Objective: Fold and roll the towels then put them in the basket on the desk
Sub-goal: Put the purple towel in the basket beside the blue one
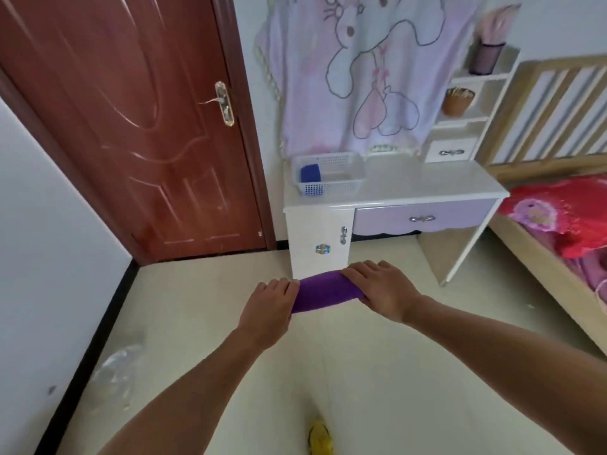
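Note:
A rolled purple towel point(323, 290) hangs in the air in front of me, held level at both ends. My left hand point(269, 307) grips its left end and my right hand point(381, 289) grips its right end. Ahead stands a white desk point(427, 182) with a lilac drawer. On its left part sits a white mesh basket point(341, 183). A rolled blue towel point(310, 174) lies in the basket's left end.
A brown door point(138, 126) is shut at the left. A pink rabbit blanket point(361, 70) hangs behind the desk. A bed point(558, 224) with red bedding stands at the right. Pale floor lies between me and the desk; a yellow shoe point(320, 436) shows below.

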A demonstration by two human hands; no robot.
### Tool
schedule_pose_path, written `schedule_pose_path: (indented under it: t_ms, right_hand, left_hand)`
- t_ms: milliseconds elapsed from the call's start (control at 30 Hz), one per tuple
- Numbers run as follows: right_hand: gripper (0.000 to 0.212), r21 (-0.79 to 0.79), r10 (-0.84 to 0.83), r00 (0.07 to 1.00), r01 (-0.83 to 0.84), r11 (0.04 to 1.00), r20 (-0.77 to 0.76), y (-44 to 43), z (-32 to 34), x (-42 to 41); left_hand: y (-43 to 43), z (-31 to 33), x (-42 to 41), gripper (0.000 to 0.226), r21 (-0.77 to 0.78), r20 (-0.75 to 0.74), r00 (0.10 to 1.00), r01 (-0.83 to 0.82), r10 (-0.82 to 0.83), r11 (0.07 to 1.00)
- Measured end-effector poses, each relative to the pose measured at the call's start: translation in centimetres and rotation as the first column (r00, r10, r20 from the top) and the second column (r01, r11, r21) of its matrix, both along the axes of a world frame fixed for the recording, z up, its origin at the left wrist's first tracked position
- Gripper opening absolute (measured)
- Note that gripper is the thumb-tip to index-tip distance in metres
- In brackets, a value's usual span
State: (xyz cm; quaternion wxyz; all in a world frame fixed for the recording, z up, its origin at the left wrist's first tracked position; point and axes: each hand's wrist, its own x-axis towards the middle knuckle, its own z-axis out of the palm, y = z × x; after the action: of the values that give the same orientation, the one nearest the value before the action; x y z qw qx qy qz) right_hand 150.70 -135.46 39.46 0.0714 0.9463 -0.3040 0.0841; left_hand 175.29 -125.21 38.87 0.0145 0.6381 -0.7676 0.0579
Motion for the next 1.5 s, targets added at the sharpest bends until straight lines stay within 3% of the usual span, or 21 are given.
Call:
schedule_pose_path:
  t_ms: [267,500,700,800,933,1033,1200,1267,1500]
  right_hand:
    - [0.048,-0.021,-0.179,0.983,0.18,0.984,0.046,-16.7,2.7,-2.4]
    - [0.051,-0.011,-0.182,0.978,0.184,0.983,0.098,-28.5,3.3,-2.9]
    - [0.044,0.174,-0.171,0.983,0.158,0.972,0.061,-41.9,1.7,-2.7]
    - [0.041,0.334,-0.183,0.979,0.143,0.932,0.092,-48.6,2.3,-2.1]
    - [0.048,0.579,-0.223,0.97,0.131,0.805,0.092,-56.9,3.2,-0.5]
    - [0.048,0.723,-0.267,0.95,0.07,0.687,0.161,-61.6,3.1,2.0]
    - [0.039,0.865,-0.308,0.937,0.01,0.501,0.167,-68.3,1.7,7.7]
    - [0.037,0.871,-0.315,0.937,0.023,0.491,0.153,-70.2,0.4,9.6]
    - [0.036,0.794,-0.231,0.973,0.155,0.588,-0.018,-74.9,-5.1,14.8]
  left_hand:
    - [-20.6,2.6,-1.0,0.048,0.011,-0.031,0.986,0.165,-0.164,0.986]
    - [-32.4,3.4,-1.7,0.047,-0.029,-0.106,0.978,0.178,-0.18,0.984]
    - [-43.2,0.9,-2.7,0.049,0.071,-0.285,0.959,0.011,0.01,0.997]
    - [-48.0,0.1,-3.6,0.05,0.172,-0.469,0.864,-0.116,0.185,0.978]
    - [-53.3,-0.3,-4.1,0.045,0.299,-0.606,0.694,-0.256,0.39,0.919]
    - [-56.0,-0.9,-3.6,0.038,0.407,-0.625,0.577,-0.334,0.526,0.85]
    - [-60.2,-3.1,-1.9,0.036,0.487,-0.61,0.471,-0.412,0.638,0.77]
    - [-61.7,-3.9,-1.5,0.041,0.518,-0.6,0.451,-0.409,0.66,0.751]
    - [-66.2,-8.0,-0.2,0.049,0.627,-0.517,0.415,-0.413,0.749,0.661]
